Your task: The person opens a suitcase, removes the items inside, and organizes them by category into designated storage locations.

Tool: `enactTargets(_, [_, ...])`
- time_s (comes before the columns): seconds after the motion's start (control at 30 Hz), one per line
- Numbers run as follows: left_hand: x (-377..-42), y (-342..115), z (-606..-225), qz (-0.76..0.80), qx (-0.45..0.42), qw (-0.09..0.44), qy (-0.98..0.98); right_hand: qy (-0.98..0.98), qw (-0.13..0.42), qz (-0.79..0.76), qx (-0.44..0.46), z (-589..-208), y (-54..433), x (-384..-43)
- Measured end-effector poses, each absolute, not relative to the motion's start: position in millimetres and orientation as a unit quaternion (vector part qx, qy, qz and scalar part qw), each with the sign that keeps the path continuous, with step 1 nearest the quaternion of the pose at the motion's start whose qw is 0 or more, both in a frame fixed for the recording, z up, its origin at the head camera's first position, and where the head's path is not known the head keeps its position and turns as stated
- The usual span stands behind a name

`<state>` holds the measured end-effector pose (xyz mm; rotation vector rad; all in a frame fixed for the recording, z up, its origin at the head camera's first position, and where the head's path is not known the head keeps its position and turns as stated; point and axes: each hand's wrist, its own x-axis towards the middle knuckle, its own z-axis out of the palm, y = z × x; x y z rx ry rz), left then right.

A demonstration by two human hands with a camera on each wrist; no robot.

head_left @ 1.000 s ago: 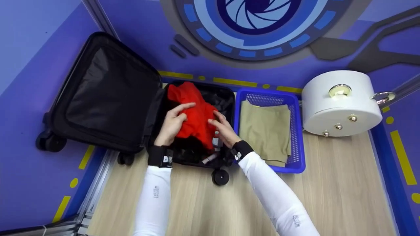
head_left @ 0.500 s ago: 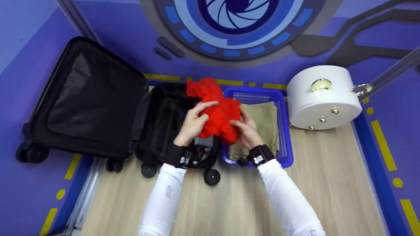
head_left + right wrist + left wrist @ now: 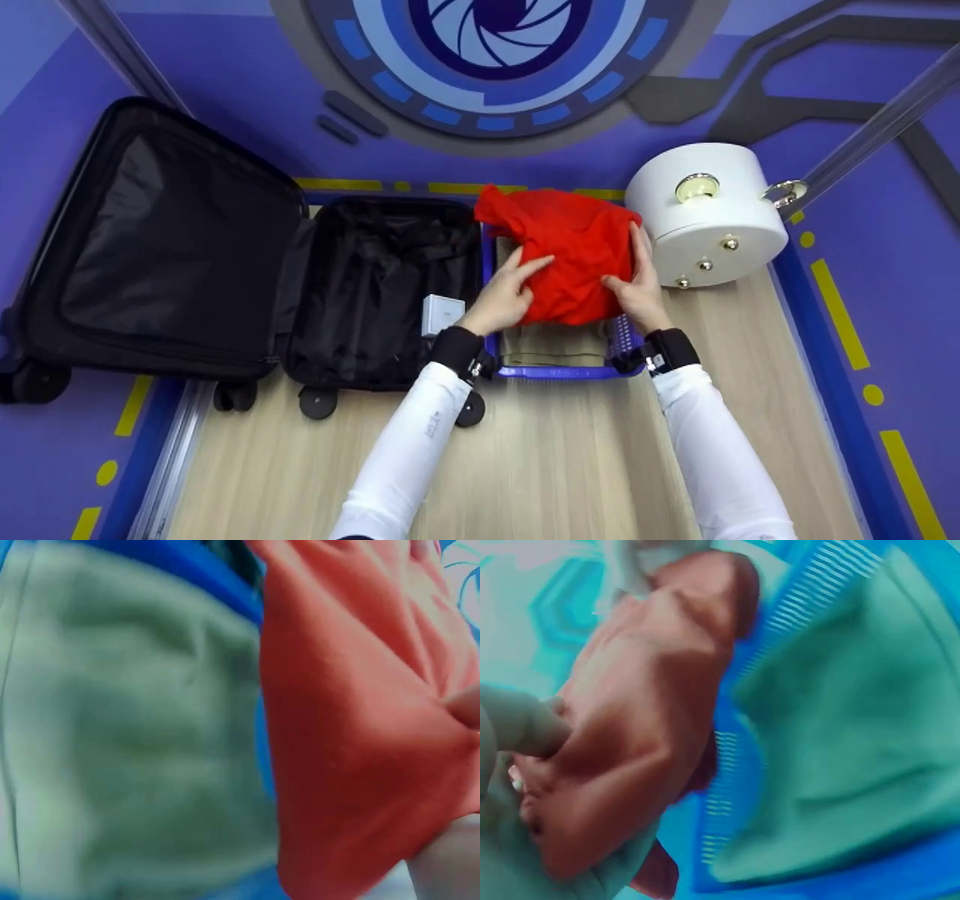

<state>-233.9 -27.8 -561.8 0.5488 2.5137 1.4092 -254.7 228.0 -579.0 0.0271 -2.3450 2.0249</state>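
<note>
Both hands hold a crumpled red cloth (image 3: 574, 247) above the blue basket (image 3: 551, 373). My left hand (image 3: 502, 298) grips its left side; in the left wrist view, the thumb presses on the red cloth (image 3: 645, 705) with fingers beneath. My right hand (image 3: 641, 289) pinches the right edge, thumb on top, as the red cloth (image 3: 352, 727) in the right wrist view also shows. Under it, a folded beige cloth (image 3: 555, 345) lies in the basket, partly covered in the head view. Whether the red cloth touches the beige one cannot be told.
An open black suitcase (image 3: 360, 300) stands left of the basket, its lid (image 3: 172, 240) leaning back. A small white box (image 3: 441, 315) lies inside, near my left wrist. A white round case (image 3: 705, 217) with gold knobs stands right of the basket, against the wall.
Both hands have carried the red cloth rightward, out of the suitcase and over the basket. The white box in the suitcase is now uncovered. The head view has shifted right.
</note>
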Motion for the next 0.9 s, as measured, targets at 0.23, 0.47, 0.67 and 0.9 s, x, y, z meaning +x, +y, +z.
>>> enactTargets(0.23, [-211,-23,-591,0.288,0.168,0.203,0.921,-0.862,-0.104,0.496,0.000,-596,246,-244])
enactTargets(0.47, [-191,-11,-597,0.095,0.191,0.137,0.967,-0.915,-0.150,0.374,0.013,-596,241,-227])
enactTargets(0.67, [-187,1,-595,0.032,0.231,0.149,0.961,-0.944,-0.066,0.316,0.070,-595,234,-212])
enactTargets(0.9, [-185,5,-600,0.013,0.218,0.194,0.957,-0.948,-0.121,0.243,0.164,-603,233,-202])
